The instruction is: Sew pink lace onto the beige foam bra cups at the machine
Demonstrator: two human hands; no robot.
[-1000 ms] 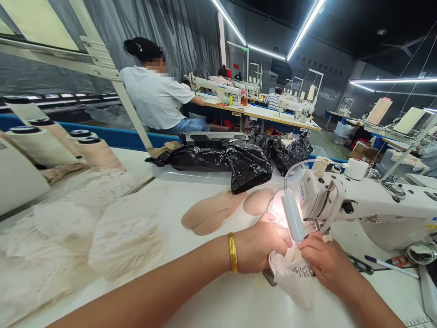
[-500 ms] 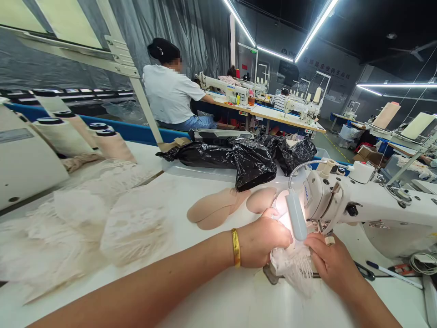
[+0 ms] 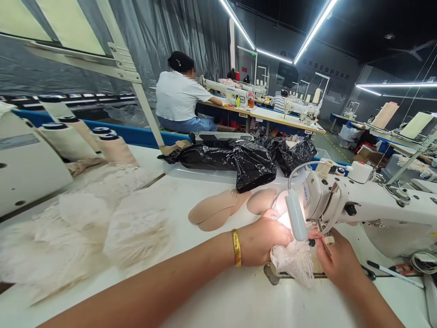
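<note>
My left hand, with a gold bangle at its wrist, is closed on pale lace fabric under the lamp. The fringed edge of the lace hangs toward me over the machine bed. My right hand is at the needle end of the white sewing machine, fingers bent and pinched together beside the presser foot. What they pinch, if anything, is too small to make out. A grey lamp on a bendy neck hides part of the stitching area.
Beige cup-shaped pieces lie behind my left hand. Black plastic bags rest in a clear tray beyond. White lace pieces cover the left side, near thread cones. A pen lies at right. A co-worker sits ahead.
My right hand has lifted off the lace and moved up to the needle area, its fingers drawing together. My left hand stays in place on the fabric. The co-worker has shifted slightly.
</note>
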